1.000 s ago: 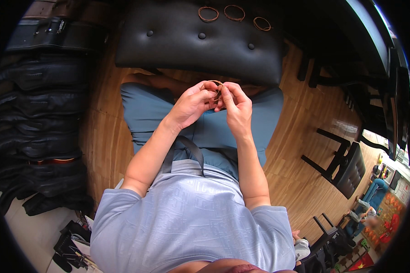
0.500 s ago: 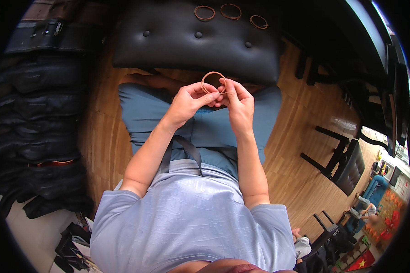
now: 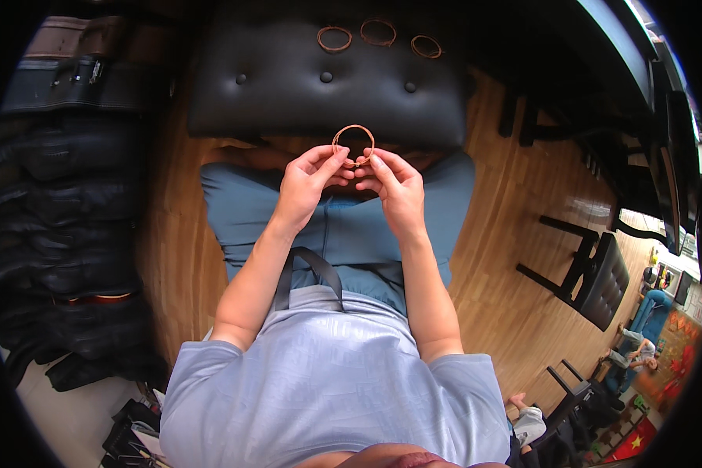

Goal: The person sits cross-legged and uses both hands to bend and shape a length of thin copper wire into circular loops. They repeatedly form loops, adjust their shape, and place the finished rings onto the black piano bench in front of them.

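Note:
A thin ring-shaped coil of copper-coloured wire (image 3: 354,126) is held up between both hands, over my lap. My left hand (image 3: 307,186) is closed, its thumb and fingers pinching the coil's lower left side. On the lower right side, my right hand (image 3: 399,192) pinches the same coil. A small wrapped or twisted spot shows at its bottom, between the fingertips. Beyond the hands, three similar coils, the left coil (image 3: 335,51), the middle coil (image 3: 379,44) and the right coil (image 3: 427,57), lie apart on a black padded bench (image 3: 249,113).
Black soft cases (image 3: 70,203) are stacked along the left, with a hard case (image 3: 62,86) farther up. At right, a black padded stool (image 3: 600,281) lies on the wooden floor (image 3: 491,226). Another person (image 3: 641,351) sits at far right.
Both hands have shifted slightly left with the coil, and the right fingers have moved from its upper right side to lower down. The bench and its coils appear lower and farther left.

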A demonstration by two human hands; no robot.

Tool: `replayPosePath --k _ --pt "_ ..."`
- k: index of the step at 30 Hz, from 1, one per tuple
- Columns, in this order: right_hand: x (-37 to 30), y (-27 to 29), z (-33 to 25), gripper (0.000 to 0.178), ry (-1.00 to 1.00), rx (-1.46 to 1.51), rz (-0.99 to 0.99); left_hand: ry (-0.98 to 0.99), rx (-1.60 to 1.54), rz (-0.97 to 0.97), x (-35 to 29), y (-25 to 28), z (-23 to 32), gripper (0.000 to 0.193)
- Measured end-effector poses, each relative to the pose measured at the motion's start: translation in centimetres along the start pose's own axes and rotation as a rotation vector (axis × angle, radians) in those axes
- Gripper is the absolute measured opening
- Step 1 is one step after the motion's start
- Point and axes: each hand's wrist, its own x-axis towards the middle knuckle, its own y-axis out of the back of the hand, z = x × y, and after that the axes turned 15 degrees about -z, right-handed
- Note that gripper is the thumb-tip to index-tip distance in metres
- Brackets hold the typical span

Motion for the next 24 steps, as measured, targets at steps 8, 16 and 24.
replayPosePath --k 8,16,24 --pt "0.8 1.7 -1.4 0.029 0.069 -0.21 0.23 -0.286 0.354 0.244 5.4 5.3 6.2 0.029" --pt "1.3 3.2 -0.2 0.028 0.096 -0.364 0.315 -0.2 0.88 0.501 13.0 11.2 10.2 0.046" --pt "7.3 5.8 -5.6 0.043 0.564 -1.258 0.55 -0.425 1.666 0.743 12.6 13.5 9.1 0.094"
